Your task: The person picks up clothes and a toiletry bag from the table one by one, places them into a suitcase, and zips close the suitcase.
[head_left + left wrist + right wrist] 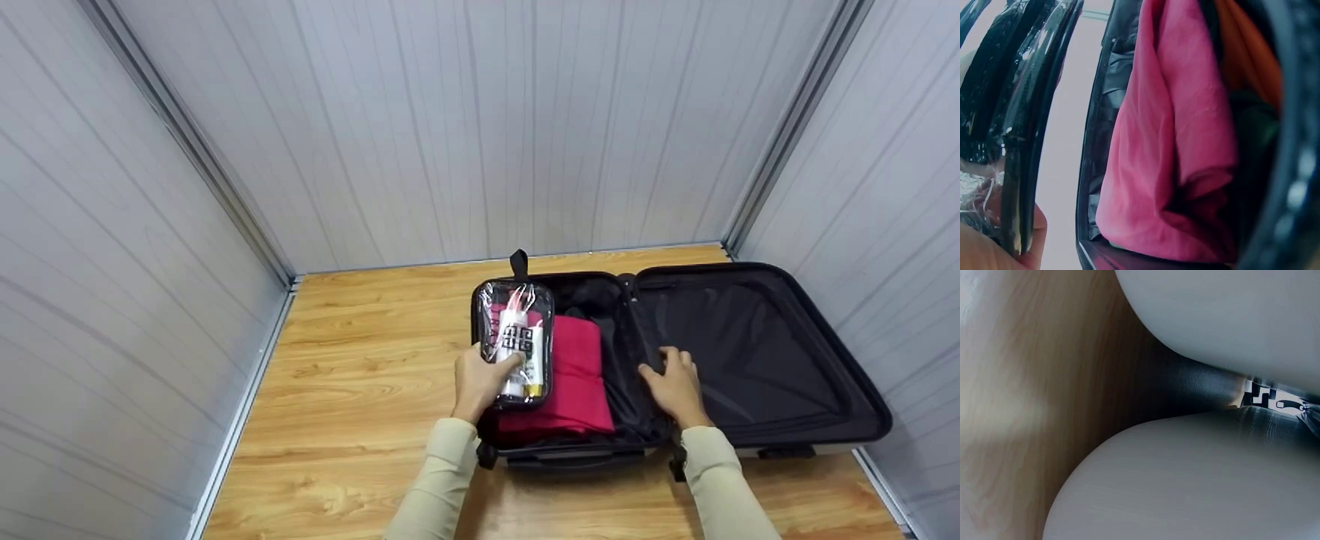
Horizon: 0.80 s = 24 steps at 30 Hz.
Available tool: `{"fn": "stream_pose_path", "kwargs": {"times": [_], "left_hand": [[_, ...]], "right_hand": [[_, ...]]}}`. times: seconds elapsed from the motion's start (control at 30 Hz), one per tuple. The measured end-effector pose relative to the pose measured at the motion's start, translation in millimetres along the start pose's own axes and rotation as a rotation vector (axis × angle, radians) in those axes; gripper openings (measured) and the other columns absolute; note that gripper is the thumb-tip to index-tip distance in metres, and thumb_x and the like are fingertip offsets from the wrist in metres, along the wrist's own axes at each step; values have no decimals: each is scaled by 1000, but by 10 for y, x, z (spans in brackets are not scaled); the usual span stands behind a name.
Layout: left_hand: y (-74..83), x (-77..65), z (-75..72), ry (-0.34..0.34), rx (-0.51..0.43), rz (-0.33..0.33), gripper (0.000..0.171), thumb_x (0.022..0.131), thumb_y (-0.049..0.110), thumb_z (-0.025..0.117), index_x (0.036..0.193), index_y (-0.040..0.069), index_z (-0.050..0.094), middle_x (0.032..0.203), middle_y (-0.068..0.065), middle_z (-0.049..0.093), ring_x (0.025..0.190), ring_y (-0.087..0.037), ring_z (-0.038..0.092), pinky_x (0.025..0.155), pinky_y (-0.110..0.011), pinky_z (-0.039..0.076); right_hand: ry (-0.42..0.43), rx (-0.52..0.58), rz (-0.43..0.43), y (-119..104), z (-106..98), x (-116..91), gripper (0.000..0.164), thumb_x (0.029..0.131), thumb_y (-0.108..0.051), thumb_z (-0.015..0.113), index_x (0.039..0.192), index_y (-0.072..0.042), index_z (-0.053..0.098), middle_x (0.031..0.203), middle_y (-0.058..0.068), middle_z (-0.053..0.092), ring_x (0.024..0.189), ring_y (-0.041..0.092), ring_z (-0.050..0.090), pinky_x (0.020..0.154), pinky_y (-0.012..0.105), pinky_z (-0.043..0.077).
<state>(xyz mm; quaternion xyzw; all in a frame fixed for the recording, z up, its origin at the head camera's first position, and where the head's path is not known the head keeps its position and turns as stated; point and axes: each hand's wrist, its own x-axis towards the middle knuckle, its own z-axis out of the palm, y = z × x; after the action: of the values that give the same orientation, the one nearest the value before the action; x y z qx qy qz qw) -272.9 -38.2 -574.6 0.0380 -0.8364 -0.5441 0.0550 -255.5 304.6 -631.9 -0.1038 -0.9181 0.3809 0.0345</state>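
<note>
My left hand grips a clear toiletry bag with black trim, its thumb across the front. White tubes show through the plastic. The bag overlaps the left side of an open black suitcase in the head view; the left wrist view has it beside the case wall. Folded pink cloth lies in that half of the case. On the inner edge of the suitcase's right half rests my right hand, thumb and fingers apart. The right wrist view shows pale shell surfaces, not the hand.
Orange cloth and dark green cloth lie beside the pink one. The case stands on a wood floor, close to the back wall, with its right half near the right wall.
</note>
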Motion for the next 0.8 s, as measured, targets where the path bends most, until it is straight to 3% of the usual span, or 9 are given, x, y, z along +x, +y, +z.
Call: {"fn": "stream_pose_path", "kwargs": {"times": [0.2, 0.8], "left_hand": [[23, -7, 60, -21, 34, 3, 33, 70, 42, 85, 82, 15, 70, 72, 1, 69, 62, -13, 60, 58, -30, 50], [-6, -32, 221, -63, 18, 24, 29, 71, 39, 84, 80, 15, 70, 70, 2, 68, 60, -11, 58, 58, -27, 49]], "right_hand": [[-7, -2, 4, -11, -12, -1, 65, 101, -32, 59, 150, 4, 38, 138, 30, 43, 132, 47, 40, 110, 60, 35], [9, -2, -1, -16, -6, 1, 63, 100, -31, 61, 148, 4, 41, 136, 30, 44, 130, 48, 41, 109, 61, 35]]}}
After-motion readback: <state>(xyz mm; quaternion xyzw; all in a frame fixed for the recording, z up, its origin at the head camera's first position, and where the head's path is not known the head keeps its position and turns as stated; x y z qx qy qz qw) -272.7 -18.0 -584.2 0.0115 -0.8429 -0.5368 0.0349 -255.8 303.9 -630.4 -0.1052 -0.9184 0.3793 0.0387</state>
